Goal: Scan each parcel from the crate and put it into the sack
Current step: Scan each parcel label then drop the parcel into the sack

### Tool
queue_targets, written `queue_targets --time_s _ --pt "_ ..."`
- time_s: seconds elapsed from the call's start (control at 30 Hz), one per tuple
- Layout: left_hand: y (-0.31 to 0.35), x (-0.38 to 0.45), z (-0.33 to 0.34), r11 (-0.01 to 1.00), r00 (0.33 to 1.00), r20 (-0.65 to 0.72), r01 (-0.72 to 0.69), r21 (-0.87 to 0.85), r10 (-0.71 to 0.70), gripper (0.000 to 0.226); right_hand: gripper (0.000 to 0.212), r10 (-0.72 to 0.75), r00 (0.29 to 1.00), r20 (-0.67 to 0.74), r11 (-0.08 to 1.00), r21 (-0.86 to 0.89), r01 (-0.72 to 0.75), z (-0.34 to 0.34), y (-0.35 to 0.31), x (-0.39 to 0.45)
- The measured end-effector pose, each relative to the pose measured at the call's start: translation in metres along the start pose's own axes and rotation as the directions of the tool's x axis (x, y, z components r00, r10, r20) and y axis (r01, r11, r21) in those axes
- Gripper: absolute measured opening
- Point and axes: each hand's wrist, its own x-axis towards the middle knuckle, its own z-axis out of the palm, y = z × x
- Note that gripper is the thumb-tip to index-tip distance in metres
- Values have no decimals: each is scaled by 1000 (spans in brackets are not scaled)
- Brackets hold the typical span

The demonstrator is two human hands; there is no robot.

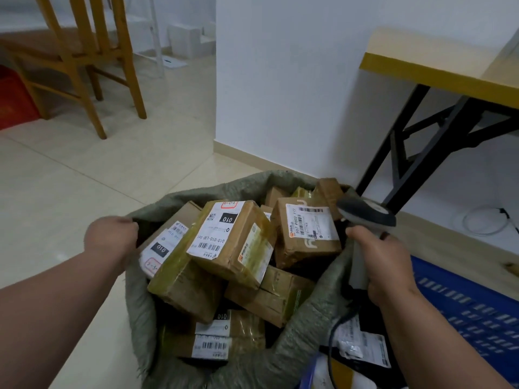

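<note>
Your left hand (111, 238) is clenched on the left rim of the grey-green woven sack (306, 318), pulling the mouth wide. Your right hand (382, 265) is wrapped tight round the pale handle of the grey-and-black handheld barcode scanner (365, 214), its head sitting over the sack's right edge and its dark cable (332, 341) trailing down past your wrist.

The sack stands on the cream tiled floor (70, 178) and it's packed to the brim with brown cardboard parcels. On top lies a tape-wrapped box with a white label reading 010 (233, 240), tilted, resting on its neighbours. Just right of it sits a squarer brown box with a white barcode label (306, 234). Lower down, another labelled carton (213, 341) shows near the front wall of the sack.

To your right, the blue slotted plastic crate (463, 313) sits on the floor beside the sack, and at its near end there's what looks like a dark mailer bag with a white shipping label (362, 343), though that corner is hard to read.

Behind, a yellow-edged table on black legs (432, 77) stands against the white wall (280, 80); a wooden chair (92, 51) stands far left.
</note>
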Motion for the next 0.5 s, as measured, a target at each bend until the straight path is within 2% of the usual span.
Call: queue_targets --time_s 0.1,0.33,0.5 --pt "34 -8 -22 976 977 -91 -201 -77 194 26 15 -113 993 29 992 50 112 8 -26 -15" --pt "166 -68 -85 825 917 -202 -397 -402 343 40 8 -322 946 28 924 227 308 14 -98 -52" --pt "192 -82 -115 697 843 -306 -537 -475 442 43 15 -388 921 -33 846 383 370 -11 -122 -69"
